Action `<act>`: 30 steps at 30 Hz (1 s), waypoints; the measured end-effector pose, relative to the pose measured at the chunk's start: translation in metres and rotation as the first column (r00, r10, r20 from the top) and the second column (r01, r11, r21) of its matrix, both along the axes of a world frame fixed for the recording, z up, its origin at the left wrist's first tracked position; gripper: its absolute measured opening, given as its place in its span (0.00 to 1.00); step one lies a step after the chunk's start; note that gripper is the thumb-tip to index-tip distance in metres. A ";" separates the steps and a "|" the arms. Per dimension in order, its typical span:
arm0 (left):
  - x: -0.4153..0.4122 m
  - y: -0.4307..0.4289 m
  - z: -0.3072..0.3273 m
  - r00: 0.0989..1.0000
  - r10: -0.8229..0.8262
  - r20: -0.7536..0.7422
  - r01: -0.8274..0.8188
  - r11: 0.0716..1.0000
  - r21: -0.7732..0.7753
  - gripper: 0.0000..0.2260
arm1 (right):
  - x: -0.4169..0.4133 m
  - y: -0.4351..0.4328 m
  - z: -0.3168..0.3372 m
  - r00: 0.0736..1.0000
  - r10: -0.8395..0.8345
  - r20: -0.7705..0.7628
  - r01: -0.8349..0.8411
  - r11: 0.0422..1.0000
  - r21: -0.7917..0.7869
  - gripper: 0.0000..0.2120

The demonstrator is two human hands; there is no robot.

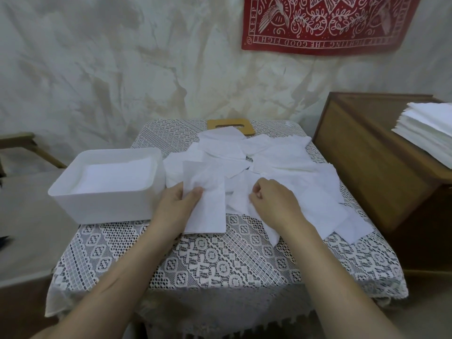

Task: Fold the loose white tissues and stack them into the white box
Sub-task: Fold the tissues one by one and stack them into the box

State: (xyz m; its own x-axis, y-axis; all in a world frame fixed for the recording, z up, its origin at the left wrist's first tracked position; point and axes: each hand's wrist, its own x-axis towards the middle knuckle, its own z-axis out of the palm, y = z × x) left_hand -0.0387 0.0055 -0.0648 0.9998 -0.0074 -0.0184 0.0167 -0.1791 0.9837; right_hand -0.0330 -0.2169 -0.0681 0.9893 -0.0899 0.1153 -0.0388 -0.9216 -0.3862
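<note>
A white box point(102, 211) stands at the table's left with folded tissues point(115, 176) stacked inside it. To its right, several loose white tissues point(276, 162) lie overlapping across the table. A folded tissue point(208, 204) lies in front of me; my left hand point(177, 206) holds its left edge, thumb on top and fingers underneath. Just to the right, my right hand point(274, 200) has its fingers curled and pinches a loose tissue point(241, 201) in the pile.
The small table wears a white lace cloth point(220, 263). A wooden lid with a slot point(231, 125) lies at the back, partly under tissues. A wooden cabinet point(367, 162) stands at right with a stack of white sheets point(428, 130) on it. A red cloth point(325, 23) hangs on the wall.
</note>
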 end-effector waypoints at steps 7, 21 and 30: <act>0.009 -0.011 0.000 1.000 -0.008 -0.021 0.008 1.000 -0.013 0.07 | 0.015 0.005 0.006 0.998 -0.056 -0.028 0.058 0.996 0.074 0.15; 0.005 0.002 0.005 0.999 0.010 -0.049 -0.013 0.998 -0.058 0.06 | 0.020 0.017 0.009 0.985 0.039 0.168 -0.068 0.983 0.171 0.03; -0.004 0.006 0.006 0.998 0.005 -0.065 -0.010 0.997 -0.080 0.07 | 0.006 0.018 0.009 0.988 0.124 0.090 -0.140 0.970 0.201 0.10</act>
